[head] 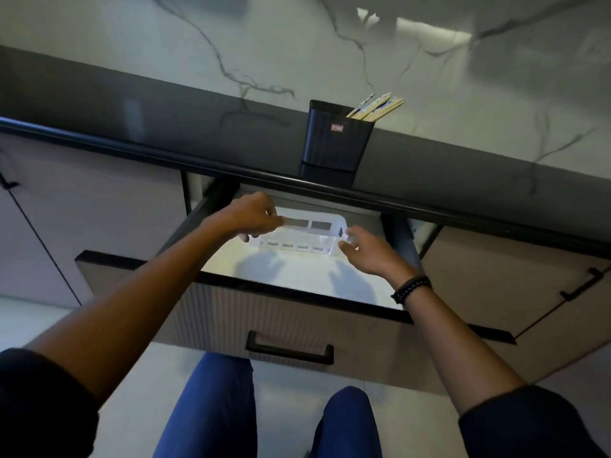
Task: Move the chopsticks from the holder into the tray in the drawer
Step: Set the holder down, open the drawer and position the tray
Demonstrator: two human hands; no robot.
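Single head cam, wide-angle, facing fwd & down, close over open drawer [297, 312], countertop [99, 104] beyond

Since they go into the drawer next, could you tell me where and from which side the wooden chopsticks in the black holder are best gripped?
Probably grip the exposed top ends of the pale wooden chopsticks, coming from above and the right: only those ends clear the black ribbed holder, and the bundle leans towards its right corner.
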